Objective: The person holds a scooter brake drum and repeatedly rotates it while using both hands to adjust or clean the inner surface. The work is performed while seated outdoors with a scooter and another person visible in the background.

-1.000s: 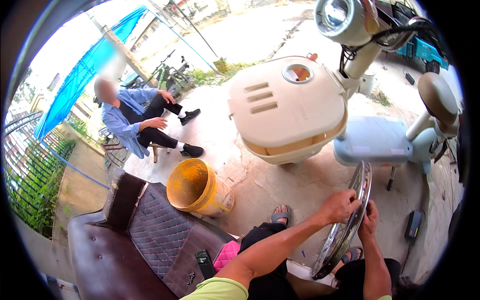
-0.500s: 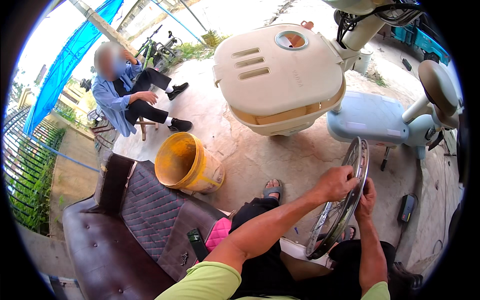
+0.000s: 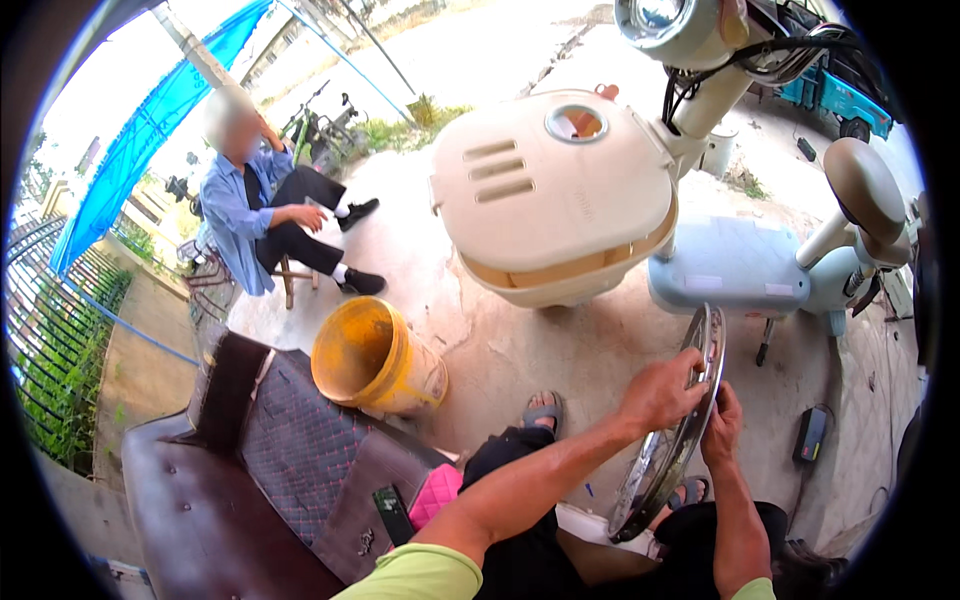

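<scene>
I hold a bare metal spoked wheel rim (image 3: pixel 676 474) without a tyre, tilted upright in front of my knees. My left hand (image 3: pixel 662 392) is closed on its upper part from the left side, fingers curled over the edge. On the right side of the same rim, a little lower, my right hand (image 3: pixel 722 428) is closed with its fingertips pressed to the metal. Parts of both hands' fingertips are hidden by the rim. The rim's lower end comes down close to my sandalled right foot (image 3: pixel 688 492).
A yellow bucket (image 3: pixel 425 375) stands beside a brown sofa (image 3: pixel 215 510) holding a phone (image 3: pixel 394 514) and small metal parts (image 3: pixel 367 541). Ahead is a cream scooter basket (image 3: pixel 470 215) near a pale blue footboard (image 3: pixel 725 265). A black charger (image 3: pixel 811 435) lies right; a person (image 3: pixel 240 215) sits left.
The view has shifted a little, so most things sit slightly lower in the picture. Both hands keep their grip on the rim, with small finger movements.
</scene>
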